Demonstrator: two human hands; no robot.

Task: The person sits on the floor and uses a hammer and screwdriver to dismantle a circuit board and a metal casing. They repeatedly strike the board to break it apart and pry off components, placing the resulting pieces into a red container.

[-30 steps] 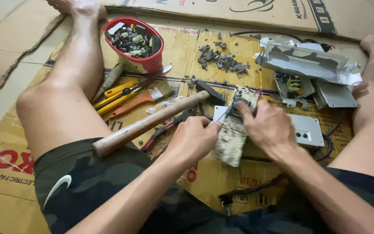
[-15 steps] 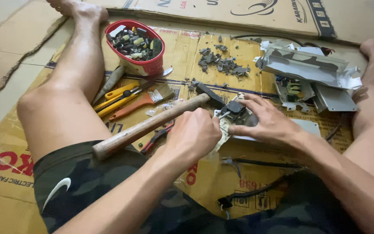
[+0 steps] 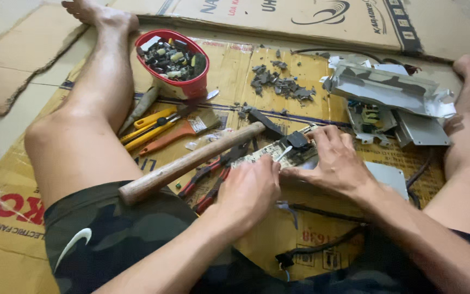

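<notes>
A pale circuit board point(image 3: 265, 153) with dark parts lies flat on the cardboard between my legs. My left hand point(image 3: 250, 188) is curled at its near edge, fingertips pinching there beside a small white sliver point(image 3: 282, 154). My right hand point(image 3: 334, 161) presses down on the board's right end, fingers spread over a black component point(image 3: 297, 139). A hammer with a wooden handle point(image 3: 189, 161) rests across my left thigh, its dark head point(image 3: 267, 123) just behind the board; neither hand touches it.
A red bowl point(image 3: 190, 87) of small components stands by my left leg. Orange-handled tools point(image 3: 156, 124) and red-handled pliers point(image 3: 206, 173) lie left of the board. Dark fragments point(image 3: 279, 84), bent metal casing point(image 3: 388, 87), a grey plate point(image 3: 391, 177) and black cable point(image 3: 322, 246) surround it.
The board, held upright in both hands a second ago, has been laid flat on the cardboard. Both hands moved down onto it.
</notes>
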